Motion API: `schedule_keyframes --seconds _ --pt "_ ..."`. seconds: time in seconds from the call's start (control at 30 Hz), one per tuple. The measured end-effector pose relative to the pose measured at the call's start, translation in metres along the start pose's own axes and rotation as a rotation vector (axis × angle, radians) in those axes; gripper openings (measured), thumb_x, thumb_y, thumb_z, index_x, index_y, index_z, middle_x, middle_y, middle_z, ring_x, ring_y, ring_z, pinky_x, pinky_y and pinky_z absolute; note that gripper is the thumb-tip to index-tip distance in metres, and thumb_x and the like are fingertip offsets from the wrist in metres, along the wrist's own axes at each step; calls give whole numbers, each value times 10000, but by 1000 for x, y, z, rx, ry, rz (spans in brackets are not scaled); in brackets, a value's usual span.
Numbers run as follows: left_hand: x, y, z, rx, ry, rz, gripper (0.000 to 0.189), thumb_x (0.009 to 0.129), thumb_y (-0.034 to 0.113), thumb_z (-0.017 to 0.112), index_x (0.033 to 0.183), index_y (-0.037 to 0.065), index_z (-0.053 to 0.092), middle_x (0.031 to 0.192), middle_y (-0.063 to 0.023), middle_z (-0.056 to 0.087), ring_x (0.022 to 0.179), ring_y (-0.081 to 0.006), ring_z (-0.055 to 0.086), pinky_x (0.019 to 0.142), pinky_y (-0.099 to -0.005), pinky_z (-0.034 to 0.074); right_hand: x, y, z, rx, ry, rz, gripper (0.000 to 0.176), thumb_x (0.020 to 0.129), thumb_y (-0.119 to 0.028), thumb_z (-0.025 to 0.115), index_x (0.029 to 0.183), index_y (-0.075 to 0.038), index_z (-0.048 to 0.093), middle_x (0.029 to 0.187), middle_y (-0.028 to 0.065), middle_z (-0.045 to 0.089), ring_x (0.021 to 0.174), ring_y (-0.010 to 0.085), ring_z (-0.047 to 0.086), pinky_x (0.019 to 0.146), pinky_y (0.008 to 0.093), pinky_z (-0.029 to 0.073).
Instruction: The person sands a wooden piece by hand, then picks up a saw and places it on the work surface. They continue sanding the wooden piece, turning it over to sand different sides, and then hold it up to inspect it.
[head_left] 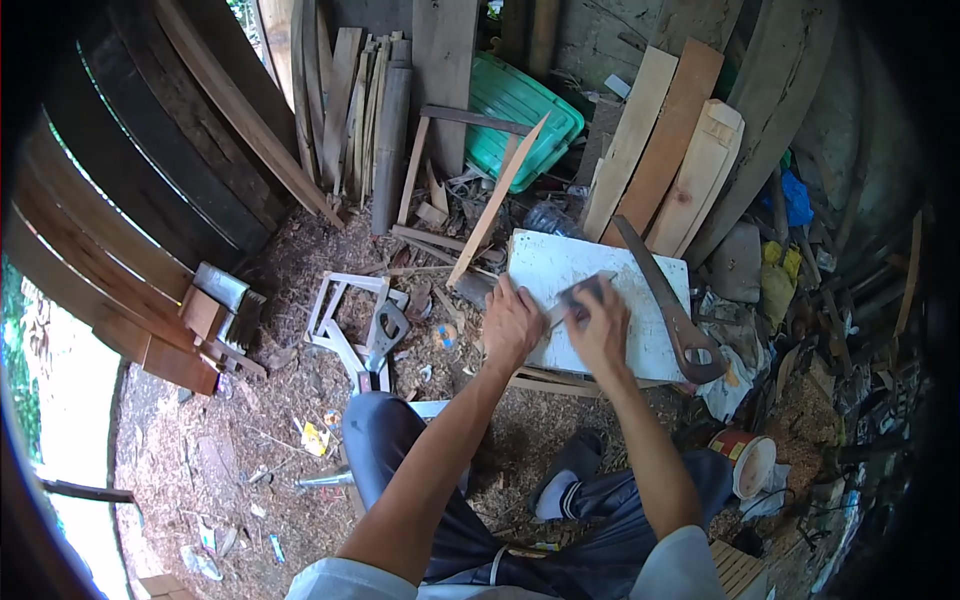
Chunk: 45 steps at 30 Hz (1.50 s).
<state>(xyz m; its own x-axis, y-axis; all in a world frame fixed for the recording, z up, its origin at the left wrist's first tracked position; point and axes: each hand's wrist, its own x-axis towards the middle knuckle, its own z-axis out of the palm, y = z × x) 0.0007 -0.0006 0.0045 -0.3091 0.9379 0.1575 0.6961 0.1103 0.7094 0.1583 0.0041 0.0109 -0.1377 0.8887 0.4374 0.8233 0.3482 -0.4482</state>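
Note:
In the head view, a worn white board [640, 272] lies in front of me. My left hand [513, 322] is at its left edge, fingers bent and closed about the near end of a small, light wood strip [554, 316]. Over this strip, my right hand [602, 328] grips a dark flat block [580, 293]. Motion blurs the right fingers, and the block's exact kind does not show. Right of that hand, a handsaw [664, 292] lies across the board, its handle toward me.
A second saw [386, 330] and a small pale wooden frame [345, 283] lie on the littered floor. Planks [640, 140] and a green plastic lid or crate [525, 110] lean at the back. A red-and-white bucket [752, 465] stands near my right knee.

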Motion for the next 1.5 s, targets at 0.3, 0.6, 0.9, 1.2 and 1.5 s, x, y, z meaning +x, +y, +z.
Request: schedule_keyframes --seconds 0.3,0.6,0.9,1.2,1.5 --pt "1 -2 -2 4 -10 5 445 996 242 402 1241 -127 448 1128 -335 593 1072 -479 560 977 -488 435 34 24 -7 8 -7 144 379 736 -240 820 1084 -135 711 1251 220 566 1194 405 520 987 534 375" --pt "-2 -6 0 -1 -6 25 459 998 254 404 1267 -116 436 1140 -335 587 1084 -484 555 986 -498 429 16 22 -19 -67 -12 129 399 737 -319 828 1091 -178 711 1190 165 601 1163 368 533 970 519 373" --pt "0 -1 1 4 9 7 332 979 220 426 1174 -47 452 1118 -292 593 1068 -459 555 905 -514 478 -15 3 -20 54 -28 3 442 711 -246 847 1118 -173 691 1207 172 573 1153 390 526 948 521 416" --pt "0 1 0 -7 -7 -2 325 978 226 429 1162 -41 454 1134 -280 597 1078 -461 555 904 -526 487 8 22 -16 -67 71 106 378 747 -253 808 1098 -153 711 1202 173 585 1149 378 515 953 524 414" --pt "0 -4 6 7 62 26 384 980 223 426 1239 -58 453 1130 -288 602 1084 -446 561 909 -499 486 32 23 -19 -123 28 207 367 770 -278 781 1116 -177 714 1245 163 591 1158 380 517 951 518 394"
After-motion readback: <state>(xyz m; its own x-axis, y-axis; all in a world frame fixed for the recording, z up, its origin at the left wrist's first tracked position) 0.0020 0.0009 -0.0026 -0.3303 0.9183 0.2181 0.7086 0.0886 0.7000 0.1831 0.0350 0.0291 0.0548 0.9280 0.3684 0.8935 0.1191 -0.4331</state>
